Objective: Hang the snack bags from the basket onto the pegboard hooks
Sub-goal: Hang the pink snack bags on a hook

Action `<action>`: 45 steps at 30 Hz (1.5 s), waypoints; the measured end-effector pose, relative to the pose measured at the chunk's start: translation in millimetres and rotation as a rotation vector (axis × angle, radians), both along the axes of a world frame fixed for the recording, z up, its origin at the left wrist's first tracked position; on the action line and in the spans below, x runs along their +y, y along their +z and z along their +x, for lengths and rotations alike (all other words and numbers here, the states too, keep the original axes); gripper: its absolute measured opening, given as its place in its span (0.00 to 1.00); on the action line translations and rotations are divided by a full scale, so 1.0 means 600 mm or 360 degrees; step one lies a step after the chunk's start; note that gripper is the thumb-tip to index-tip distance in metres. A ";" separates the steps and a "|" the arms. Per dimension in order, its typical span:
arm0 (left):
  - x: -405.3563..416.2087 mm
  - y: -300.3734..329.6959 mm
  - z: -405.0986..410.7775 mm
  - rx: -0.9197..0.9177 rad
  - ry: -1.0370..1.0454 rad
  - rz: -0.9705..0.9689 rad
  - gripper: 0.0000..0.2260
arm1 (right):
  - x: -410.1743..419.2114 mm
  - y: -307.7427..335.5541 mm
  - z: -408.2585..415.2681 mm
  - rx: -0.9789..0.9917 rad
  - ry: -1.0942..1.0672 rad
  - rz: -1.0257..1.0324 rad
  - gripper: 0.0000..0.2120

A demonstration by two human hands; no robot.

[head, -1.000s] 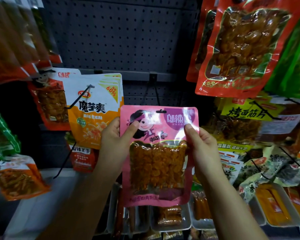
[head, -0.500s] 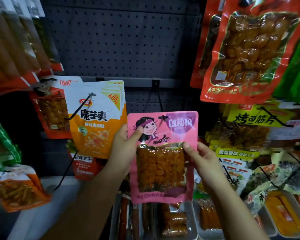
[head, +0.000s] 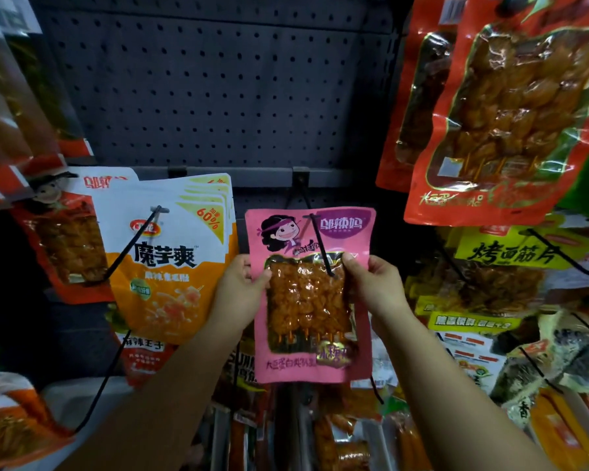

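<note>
Both my hands hold one pink bag [head: 308,294] upright, at mid-height. My left hand [head: 240,294] pinches its left edge, thumb on the front beside the clear window. My right hand [head: 376,287] pinches the right edge, thumb on the front.

Change since half a second ago: the bag has gone further back onto the hook [head: 320,248]. The black wire now runs out through the hang hole near the top, and its tip lies over the window; before, only the tip showed at the hole. My left hand has dropped from the upper left part of the bag to the middle of that edge.

Count: one pink bag in hand, two hands on it, one hook through it.

Look of the bag: pink front, cartoon face top left, purple label top right, clear window showing orange-brown skewered pieces, small purple label low right.

Just left hangs a stack of orange and white bags [head: 170,263] on its own hook; I cannot count them exactly. Further left is a red bag [head: 65,243]. Right are yellow bags [head: 510,260], and upper right two large red bags [head: 510,124]. Below, trays of snacks, blurred. Farthest back is the dark pegboard [head: 218,90].
</note>
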State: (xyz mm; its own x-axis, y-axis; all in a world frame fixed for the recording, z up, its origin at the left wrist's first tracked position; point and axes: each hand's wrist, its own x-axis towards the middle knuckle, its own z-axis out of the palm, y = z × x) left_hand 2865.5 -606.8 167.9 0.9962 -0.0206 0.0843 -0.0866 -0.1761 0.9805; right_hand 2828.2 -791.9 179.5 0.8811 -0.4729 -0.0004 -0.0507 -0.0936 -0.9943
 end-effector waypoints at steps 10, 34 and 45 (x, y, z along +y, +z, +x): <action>-0.051 0.001 0.114 0.0005 0.0219 0.0130 0.13 | -0.004 0.021 0.112 0.0111 -0.0142 -0.0001 0.16; 0.050 -0.080 -0.048 -0.0034 -0.0319 0.0081 0.15 | 0.041 -0.055 0.025 -0.0075 -0.0288 -0.0157 0.19; 0.241 -0.048 -0.034 -0.0471 0.0773 0.0045 0.10 | 0.207 -0.047 -0.053 -0.0132 0.0462 -0.0464 0.13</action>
